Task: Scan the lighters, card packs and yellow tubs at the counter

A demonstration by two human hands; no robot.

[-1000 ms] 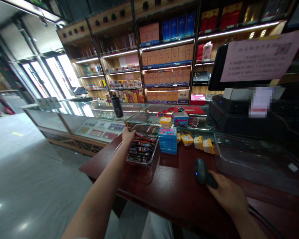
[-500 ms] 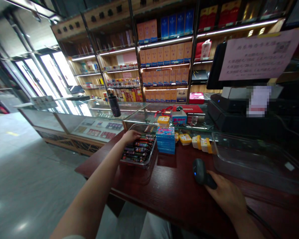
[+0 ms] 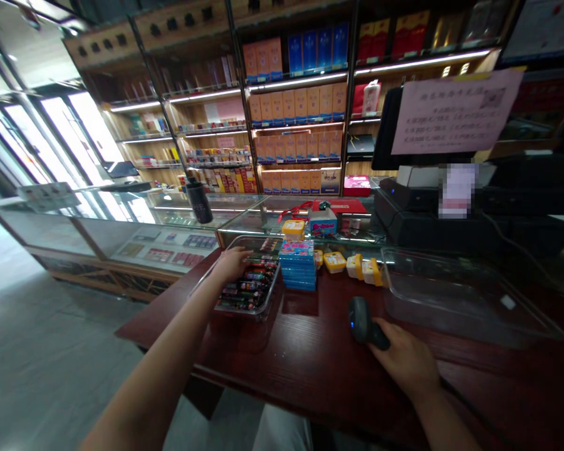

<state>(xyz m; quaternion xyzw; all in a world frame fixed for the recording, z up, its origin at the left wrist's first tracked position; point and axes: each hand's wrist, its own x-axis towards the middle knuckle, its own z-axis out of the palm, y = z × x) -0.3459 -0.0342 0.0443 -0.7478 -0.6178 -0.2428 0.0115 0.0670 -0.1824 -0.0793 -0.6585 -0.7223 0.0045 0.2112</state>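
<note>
My left hand [image 3: 231,263] reaches over a clear plastic tray [image 3: 272,294] on the dark wooden desk. Its fingers look stretched out across the near items, and their tips are partly hidden. Inside the tray lie several slim dark packets [image 3: 247,287] in a stack of rows. With my right hand [image 3: 407,360] I grip a black barcode scanner [image 3: 360,319] by its handle, its head facing left with a small blue light on. Right beside the tray rises a stack of blue boxes [image 3: 298,269], topped by a yellow-lidded tub [image 3: 293,229].
Several yellow-and-white tubs [image 3: 334,262] stand in a row behind the desk's middle. A large clear bin [image 3: 451,313] is at right, below a monitor with a pink notice [image 3: 455,116]. A dark bottle [image 3: 198,202] stands on the glass counter [image 3: 235,216]. A cable trails from the scanner.
The whole view has shifted, so the scene sits further left. My left hand stays over the tray, and my right hand still holds the scanner above the desk.
</note>
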